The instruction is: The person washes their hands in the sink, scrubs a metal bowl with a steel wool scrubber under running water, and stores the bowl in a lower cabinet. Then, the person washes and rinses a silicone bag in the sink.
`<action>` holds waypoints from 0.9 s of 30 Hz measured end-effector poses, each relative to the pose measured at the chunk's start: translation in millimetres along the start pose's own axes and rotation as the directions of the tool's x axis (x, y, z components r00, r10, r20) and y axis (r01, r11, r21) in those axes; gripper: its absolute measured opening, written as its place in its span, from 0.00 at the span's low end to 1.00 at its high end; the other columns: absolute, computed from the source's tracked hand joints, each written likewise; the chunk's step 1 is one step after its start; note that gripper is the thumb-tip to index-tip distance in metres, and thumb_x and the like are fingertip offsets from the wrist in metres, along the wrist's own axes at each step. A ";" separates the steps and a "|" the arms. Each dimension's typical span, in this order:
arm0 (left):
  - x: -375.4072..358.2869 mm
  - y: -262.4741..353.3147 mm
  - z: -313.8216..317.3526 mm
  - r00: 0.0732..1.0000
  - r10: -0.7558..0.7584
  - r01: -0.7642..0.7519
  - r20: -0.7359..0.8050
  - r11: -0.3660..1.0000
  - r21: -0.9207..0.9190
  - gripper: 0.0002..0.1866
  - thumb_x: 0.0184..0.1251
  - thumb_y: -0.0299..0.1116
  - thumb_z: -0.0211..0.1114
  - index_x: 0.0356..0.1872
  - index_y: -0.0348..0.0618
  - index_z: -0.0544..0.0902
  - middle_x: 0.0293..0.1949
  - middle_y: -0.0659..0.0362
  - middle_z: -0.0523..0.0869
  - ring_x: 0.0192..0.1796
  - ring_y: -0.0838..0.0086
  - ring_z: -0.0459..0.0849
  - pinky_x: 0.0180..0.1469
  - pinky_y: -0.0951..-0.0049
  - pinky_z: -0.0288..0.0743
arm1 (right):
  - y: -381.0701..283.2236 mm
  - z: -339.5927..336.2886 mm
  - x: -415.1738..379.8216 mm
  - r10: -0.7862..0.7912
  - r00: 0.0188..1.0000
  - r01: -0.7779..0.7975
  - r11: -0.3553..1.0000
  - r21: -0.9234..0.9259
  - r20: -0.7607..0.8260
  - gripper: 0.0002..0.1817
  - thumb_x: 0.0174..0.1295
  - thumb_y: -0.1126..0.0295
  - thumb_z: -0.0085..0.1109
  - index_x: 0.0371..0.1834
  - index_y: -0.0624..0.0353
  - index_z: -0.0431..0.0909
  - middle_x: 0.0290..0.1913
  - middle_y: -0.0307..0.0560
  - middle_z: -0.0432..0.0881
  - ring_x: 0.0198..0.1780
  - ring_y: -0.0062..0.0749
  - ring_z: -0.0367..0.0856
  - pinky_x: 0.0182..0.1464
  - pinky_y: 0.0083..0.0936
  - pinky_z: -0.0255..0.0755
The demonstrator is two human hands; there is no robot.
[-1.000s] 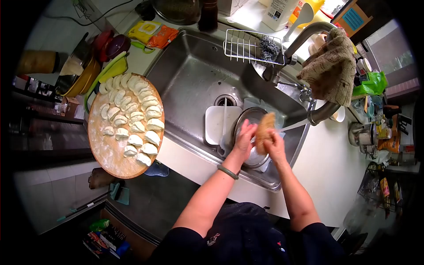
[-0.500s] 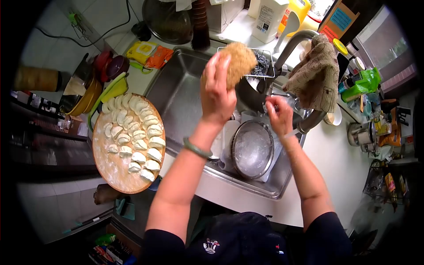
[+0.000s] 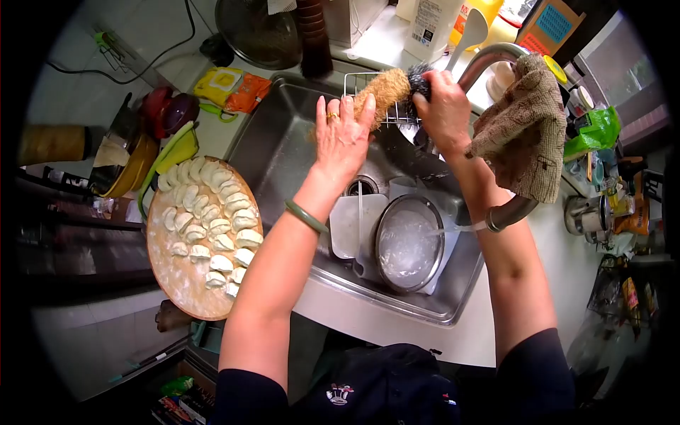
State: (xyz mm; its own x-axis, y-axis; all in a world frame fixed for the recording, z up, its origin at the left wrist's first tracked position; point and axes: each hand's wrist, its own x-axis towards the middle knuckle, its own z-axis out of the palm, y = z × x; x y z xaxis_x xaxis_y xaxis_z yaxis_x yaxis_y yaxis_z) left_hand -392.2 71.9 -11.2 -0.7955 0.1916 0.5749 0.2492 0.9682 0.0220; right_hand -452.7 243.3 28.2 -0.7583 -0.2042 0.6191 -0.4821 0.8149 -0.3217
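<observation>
My left hand (image 3: 345, 134) holds a brown fibrous scrubbing pad (image 3: 386, 92) over the back of the sink, its fingers lying across the near end. At the pad's far end, my right hand (image 3: 448, 110) grips a dark steel wool scourer (image 3: 418, 79); the two scrubbers look close together or touching, just above the wire rack (image 3: 350, 83). Below my hands, water runs from the tap (image 3: 499, 216) into a round metal-rimmed bowl (image 3: 409, 244) in the sink. A pale rectangular board or tray (image 3: 347, 219) lies beside the bowl.
Left of the sink (image 3: 280, 152) stands a round floured board (image 3: 170, 276) with several rows of dumplings (image 3: 221, 241). A brown cloth (image 3: 528, 127) drapes over the curved tap. Bottles (image 3: 430, 28) and a ladle (image 3: 473, 32) are behind the sink.
My right hand has moved up from the tap area and taken hold of the steel wool. The brown pad has been lowered and tilted toward it. Water now runs into the bowl.
</observation>
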 end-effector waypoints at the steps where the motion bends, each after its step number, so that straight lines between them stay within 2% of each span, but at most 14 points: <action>1: 1.8 -6.8 10.5 1.000 -0.005 0.005 0.005 1.000 -0.010 0.29 0.46 0.36 0.67 0.54 0.51 0.70 0.45 0.53 0.72 0.51 0.61 0.69 0.62 0.52 0.54 | -2.4 -8.1 -3.9 -0.051 0.995 0.054 0.998 0.034 -0.091 0.15 0.43 0.73 0.60 0.38 0.60 0.73 0.34 0.52 0.74 0.37 0.45 0.76 0.41 0.33 0.71; 6: 26.3 -31.0 33.2 0.991 0.125 -0.127 0.038 0.990 0.062 0.18 0.55 0.26 0.50 0.48 0.55 0.75 0.42 0.56 0.76 0.50 0.64 0.71 0.63 0.49 0.52 | 5.2 -29.7 -80.5 -0.071 0.975 0.109 0.979 0.175 -0.212 0.16 0.41 0.81 0.56 0.37 0.64 0.71 0.30 0.49 0.73 0.33 0.38 0.73 0.38 0.25 0.68; 10: 39.5 -37.6 42.3 0.987 0.142 -0.151 0.073 0.978 0.145 0.21 0.55 0.27 0.51 0.52 0.58 0.74 0.55 0.53 0.68 0.61 0.61 0.63 0.66 0.46 0.42 | 21.9 -14.6 -193.3 0.410 0.906 -0.411 0.799 0.439 0.103 0.10 0.47 0.77 0.50 0.35 0.65 0.70 0.27 0.40 0.68 0.31 0.19 0.67 0.36 0.18 0.65; 11: 42.5 -35.8 40.8 0.989 0.148 -0.149 0.019 0.967 0.206 0.23 0.55 0.28 0.53 0.54 0.60 0.72 0.60 0.52 0.64 0.63 0.60 0.59 0.66 0.46 0.40 | 29.9 -0.9 -232.4 0.595 0.756 -0.645 0.603 0.471 0.273 0.10 0.48 0.76 0.51 0.35 0.65 0.70 0.26 0.39 0.69 0.31 0.20 0.67 0.35 0.18 0.65; 12: 42.4 -28.7 24.9 0.992 0.122 -0.124 0.023 0.975 0.186 0.29 0.50 0.31 0.61 0.58 0.54 0.68 0.64 0.51 0.56 0.66 0.57 0.53 0.66 0.44 0.39 | 41.5 13.9 -271.1 0.652 0.707 -0.706 0.671 0.226 0.274 0.12 0.51 0.74 0.52 0.39 0.63 0.71 0.26 0.39 0.71 0.29 0.19 0.68 0.30 0.17 0.65; 13: 32.6 -16.1 8.7 0.991 0.131 -0.134 0.028 0.974 0.181 0.29 0.50 0.31 0.61 0.58 0.54 0.68 0.64 0.51 0.56 0.66 0.57 0.53 0.66 0.44 0.39 | 65.3 46.4 -327.7 0.812 0.454 -0.891 0.403 0.210 0.367 0.14 0.54 0.72 0.52 0.44 0.62 0.70 0.27 0.40 0.72 0.27 0.20 0.69 0.26 0.19 0.66; 14: 17.4 0.9 -9.9 0.997 -0.013 0.015 -0.075 1.000 0.025 0.32 0.48 0.32 0.64 0.59 0.49 0.66 0.62 0.49 0.58 0.65 0.55 0.55 0.65 0.46 0.42 | 94.7 84.4 -379.9 0.874 0.365 -0.930 0.328 0.164 0.322 0.18 0.56 0.70 0.52 0.50 0.61 0.68 0.29 0.42 0.74 0.26 0.20 0.70 0.22 0.20 0.67; 15: 1.3 17.5 -24.4 0.974 -0.167 0.146 -0.152 0.979 -0.142 0.36 0.45 0.34 0.66 0.60 0.44 0.64 0.61 0.47 0.60 0.63 0.53 0.57 0.64 0.48 0.46 | 101.4 99.6 -398.0 0.886 0.325 -0.944 0.322 0.065 0.331 0.21 0.54 0.71 0.53 0.52 0.61 0.67 0.34 0.47 0.76 0.31 0.29 0.74 0.32 0.27 0.72; 17: -57.0 48.2 -4.5 0.931 -0.365 0.352 0.016 0.884 -0.308 0.36 0.47 0.36 0.65 0.60 0.37 0.62 0.54 0.45 0.64 0.59 0.52 0.61 0.60 0.54 0.54 | 82.4 113.9 -395.5 0.746 0.616 -0.747 0.656 -0.113 0.254 0.25 0.51 0.71 0.58 0.54 0.59 0.66 0.37 0.54 0.76 0.37 0.39 0.75 0.43 0.33 0.70; 21: -176.0 104.5 52.2 0.585 -0.423 0.696 0.692 0.700 -0.160 0.26 0.58 0.39 0.58 0.54 0.40 0.63 0.43 0.41 0.69 0.38 0.46 0.77 0.38 0.52 0.71 | 54.2 139.6 -362.7 0.651 0.684 -0.625 0.755 -0.195 0.329 0.27 0.45 0.67 0.63 0.50 0.62 0.68 0.34 0.53 0.76 0.39 0.42 0.75 0.47 0.33 0.68; 23: -189.6 113.3 54.3 0.519 -0.432 0.741 0.738 0.658 -0.136 0.24 0.59 0.35 0.55 0.55 0.43 0.61 0.41 0.42 0.72 0.39 0.46 0.77 0.39 0.51 0.71 | 82.2 150.8 -375.5 0.773 0.460 -0.884 0.447 0.138 0.436 0.24 0.46 0.66 0.64 0.46 0.61 0.69 0.32 0.47 0.75 0.33 0.38 0.76 0.36 0.32 0.72; 24: -192.4 113.6 59.7 0.548 -0.450 0.748 0.705 0.641 -0.173 0.23 0.60 0.33 0.54 0.56 0.43 0.60 0.40 0.42 0.73 0.39 0.46 0.77 0.38 0.51 0.71 | 95.1 140.4 -366.0 0.841 0.281 -0.948 0.170 0.268 0.461 0.20 0.48 0.66 0.63 0.43 0.60 0.70 0.31 0.43 0.75 0.29 0.31 0.75 0.24 0.28 0.71; 25: -193.6 115.0 63.5 0.572 -0.472 0.757 0.671 0.620 -0.209 0.22 0.60 0.31 0.53 0.56 0.43 0.60 0.39 0.43 0.74 0.38 0.47 0.78 0.38 0.50 0.71 | 66.2 103.9 -313.3 0.914 -0.026 -0.744 -0.289 0.602 0.405 0.16 0.50 0.67 0.62 0.40 0.60 0.71 0.29 0.42 0.76 0.28 0.26 0.75 0.19 0.24 0.69; 27: -191.8 118.1 62.8 0.578 -0.491 0.756 0.652 0.623 -0.201 0.20 0.59 0.27 0.52 0.54 0.43 0.61 0.36 0.43 0.77 0.38 0.47 0.78 0.38 0.50 0.71 | 56.0 69.8 -267.9 0.928 -0.075 -0.667 -0.318 0.673 0.364 0.13 0.52 0.68 0.60 0.38 0.62 0.73 0.27 0.42 0.77 0.28 0.26 0.75 0.26 0.23 0.71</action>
State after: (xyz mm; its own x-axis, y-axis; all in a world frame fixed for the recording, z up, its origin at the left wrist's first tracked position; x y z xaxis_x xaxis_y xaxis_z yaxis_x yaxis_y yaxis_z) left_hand -244.9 159.5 -170.2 -0.9422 -0.2600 -0.2115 -0.3351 0.7158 0.6126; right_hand -307.2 305.8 -205.7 -0.5502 0.5744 -0.6061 0.3641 -0.4882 -0.7932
